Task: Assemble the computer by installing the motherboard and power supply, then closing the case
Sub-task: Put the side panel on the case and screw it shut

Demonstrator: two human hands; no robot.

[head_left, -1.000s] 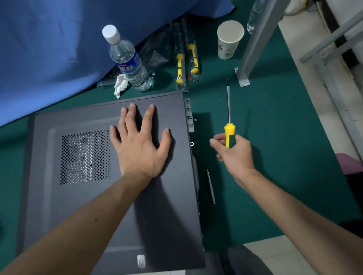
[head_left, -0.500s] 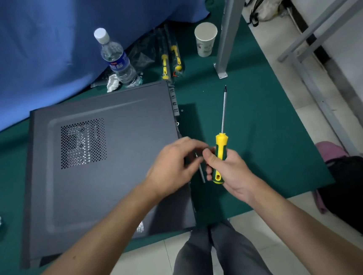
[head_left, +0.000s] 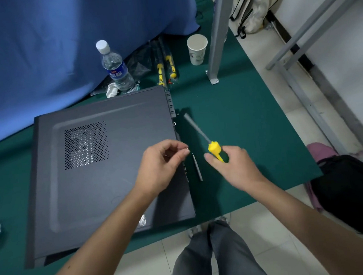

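At frame centre the left hand point(head_left: 163, 163) pinches something tiny, probably a screw, over the closed case point(head_left: 104, 166)'s right edge, while the right hand point(head_left: 231, 166) grips the screwdriver point(head_left: 207, 139), shaft angled up-left toward that edge.

Both bare forearms reach up from the lower edge of the frame toward its centre. The left hand point(head_left: 162, 164) has its fingers curled, thumb and forefinger pinched together on something too small to make out. Just right of it, the right hand point(head_left: 231, 166) grips a screwdriver point(head_left: 215, 149), shaft pointing to the upper left.
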